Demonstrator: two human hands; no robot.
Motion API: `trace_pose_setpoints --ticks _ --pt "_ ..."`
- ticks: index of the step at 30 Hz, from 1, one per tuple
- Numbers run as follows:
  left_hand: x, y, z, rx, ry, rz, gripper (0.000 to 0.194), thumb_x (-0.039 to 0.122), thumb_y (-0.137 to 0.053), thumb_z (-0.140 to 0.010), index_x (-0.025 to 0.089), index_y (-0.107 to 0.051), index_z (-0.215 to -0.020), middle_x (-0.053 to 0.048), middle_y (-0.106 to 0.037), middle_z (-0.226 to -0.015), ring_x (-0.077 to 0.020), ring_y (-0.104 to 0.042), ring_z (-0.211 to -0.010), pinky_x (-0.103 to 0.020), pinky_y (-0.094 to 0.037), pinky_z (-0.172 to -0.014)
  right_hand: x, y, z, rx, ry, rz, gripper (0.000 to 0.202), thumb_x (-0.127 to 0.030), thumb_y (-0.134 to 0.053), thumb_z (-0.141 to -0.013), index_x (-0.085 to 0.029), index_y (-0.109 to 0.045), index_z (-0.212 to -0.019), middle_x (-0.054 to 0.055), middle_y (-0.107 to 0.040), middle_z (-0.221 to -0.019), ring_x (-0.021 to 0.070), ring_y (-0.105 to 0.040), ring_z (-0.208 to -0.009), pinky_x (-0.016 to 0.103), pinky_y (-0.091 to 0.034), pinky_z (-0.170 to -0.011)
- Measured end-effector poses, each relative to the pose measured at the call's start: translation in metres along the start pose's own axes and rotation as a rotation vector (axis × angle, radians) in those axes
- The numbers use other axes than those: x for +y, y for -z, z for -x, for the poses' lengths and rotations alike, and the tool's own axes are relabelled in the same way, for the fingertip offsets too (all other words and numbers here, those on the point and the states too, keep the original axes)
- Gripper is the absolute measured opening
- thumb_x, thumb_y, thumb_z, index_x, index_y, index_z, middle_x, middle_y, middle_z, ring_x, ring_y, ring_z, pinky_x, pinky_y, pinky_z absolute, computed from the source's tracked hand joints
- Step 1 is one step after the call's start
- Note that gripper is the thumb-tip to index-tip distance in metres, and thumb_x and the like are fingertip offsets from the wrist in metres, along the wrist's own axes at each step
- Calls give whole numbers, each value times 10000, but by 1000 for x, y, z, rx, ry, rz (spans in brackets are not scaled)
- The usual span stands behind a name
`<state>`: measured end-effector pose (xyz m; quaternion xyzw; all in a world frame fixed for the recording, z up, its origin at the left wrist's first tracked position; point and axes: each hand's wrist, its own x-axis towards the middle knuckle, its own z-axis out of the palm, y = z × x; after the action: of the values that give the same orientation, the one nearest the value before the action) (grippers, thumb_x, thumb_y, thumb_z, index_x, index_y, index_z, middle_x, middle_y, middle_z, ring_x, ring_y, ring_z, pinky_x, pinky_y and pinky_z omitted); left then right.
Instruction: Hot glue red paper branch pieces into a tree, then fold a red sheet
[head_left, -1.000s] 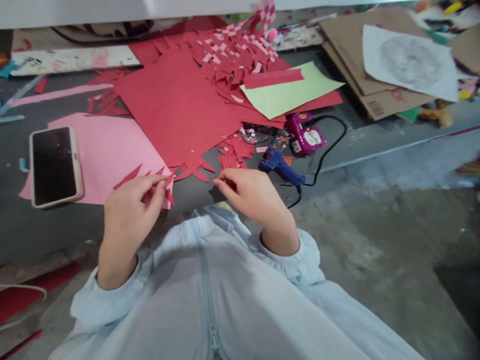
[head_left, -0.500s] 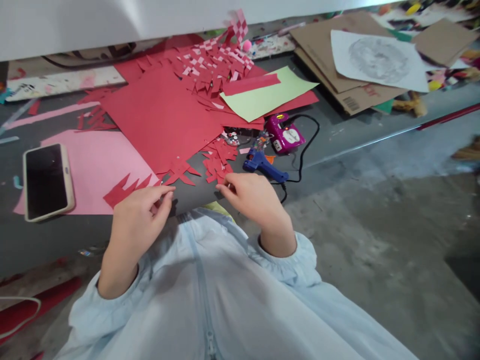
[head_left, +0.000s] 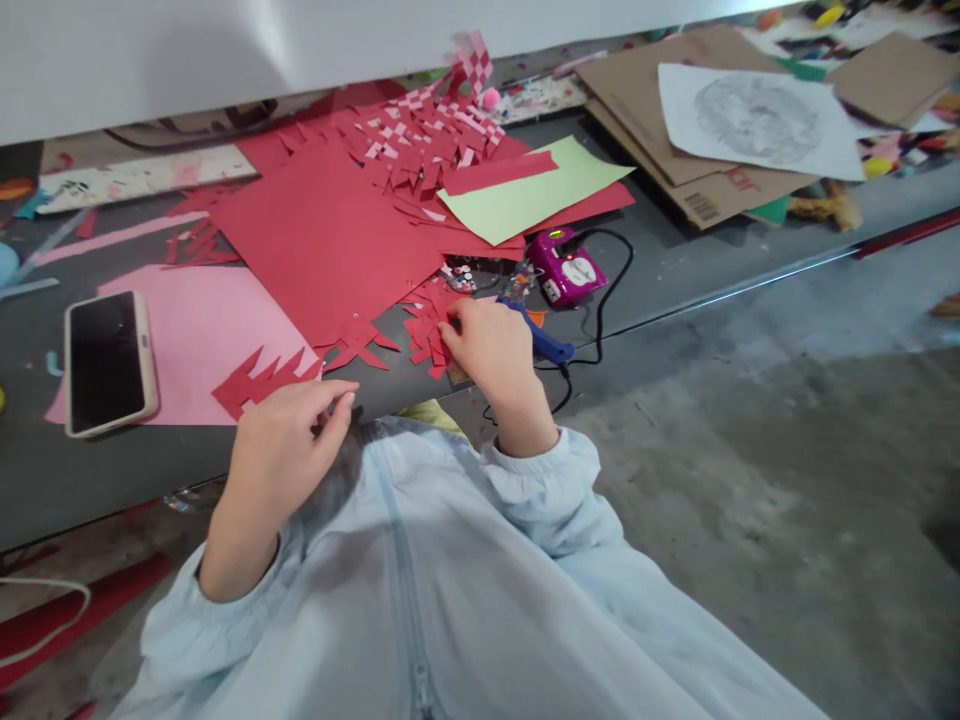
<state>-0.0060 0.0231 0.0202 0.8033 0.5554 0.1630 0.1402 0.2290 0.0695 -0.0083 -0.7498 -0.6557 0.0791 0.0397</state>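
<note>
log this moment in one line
left hand: by jagged red piece; right hand: at red scraps, grip unclear; glue gun: partly behind right hand

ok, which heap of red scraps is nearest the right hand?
The small heap left of the glue gun, right at the right hand. The checkered heap and the left heap, beyond the pink sheet, lie farther away.
</note>
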Motion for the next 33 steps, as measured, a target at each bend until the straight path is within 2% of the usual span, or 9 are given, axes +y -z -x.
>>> trace_pose_setpoints --ticks 5,12,17,23,25,27,30,33 --pt "0 -3 -1 -32 -20 3 275 357 -490 -950 274 -743 -1017 11 -771 -905 -154 -686 -766 -257 -499 -693 0 1 -4 -17 -24 47 315 -294 -439 -956 -151 -712 -1019 167 -739 -947 301 -682 -901 352 -435 -696" --pt "0 -6 -6 -83 -55 -6 254 326 -503 -960 257 -743 -1006 17 -772 -909 -152 -693 -792 -245 -486 -703 2 2 -5 -68 -15 46 313 -367 -490 -939 -175 -719 -1032 149 -730 -955 282 -672 -863 335 -409 -663" --pt "-2 -11 -10 -115 -95 18 270 326 -483 -973 250 -737 -1022 11 -778 -977 -168 -705 -846 -256 -472 -670 0 -3 -5 -25 -3 70 286 -285 -464 -923 -157 -718 -958 147 -729 -894 274 -668 -820 331 -380 -637" --pt "-5 -14 -13 -117 -93 60 255 319 -505 -962 235 -741 -1009 4 -780 -959 -171 -707 -854 -257 -477 -680 -1 -1 -5 51 -30 77 272 -229 -466 -892 -144 -723 -868 144 -728 -819 249 -661 -742 318 -332 -586" --pt "-5 -17 -14 -70 -70 97 249 314 -513 -956 232 -742 -1005 -3 -777 -956 -166 -702 -863 -257 -488 -727 1 -1 -4 105 -44 49 265 -224 -473 -882 -149 -725 -849 134 -734 -809 239 -659 -724 315 -333 -580" --pt "-4 -19 -16 -13 -41 162 253 314 -511 -949 224 -743 -993 -16 -773 -966 -165 -695 -864 -259 -494 -743 4 0 0 215 -10 -22 252 -227 -486 -875 -162 -728 -849 105 -742 -808 221 -663 -721 309 -358 -587" --pt "-2 -23 -19 -7 50 354 275 361 -512 -947 219 -738 -1016 -30 -771 -964 -163 -691 -826 -261 -498 -710 7 -1 10 483 148 -158 240 -244 -505 -886 -189 -738 -876 56 -756 -810 187 -682 -741 288 -425 -616" --pt "1 -25 -24 -75 178 682 373 491 -532 -938 194 -715 -1069 -54 -769 -922 -158 -693 -786 -252 -510 -680 5 -1 20 719 333 -247 228 -239 -528 -908 -202 -750 -877 28 -743 -717 139 -669 -643 257 -466 -594"
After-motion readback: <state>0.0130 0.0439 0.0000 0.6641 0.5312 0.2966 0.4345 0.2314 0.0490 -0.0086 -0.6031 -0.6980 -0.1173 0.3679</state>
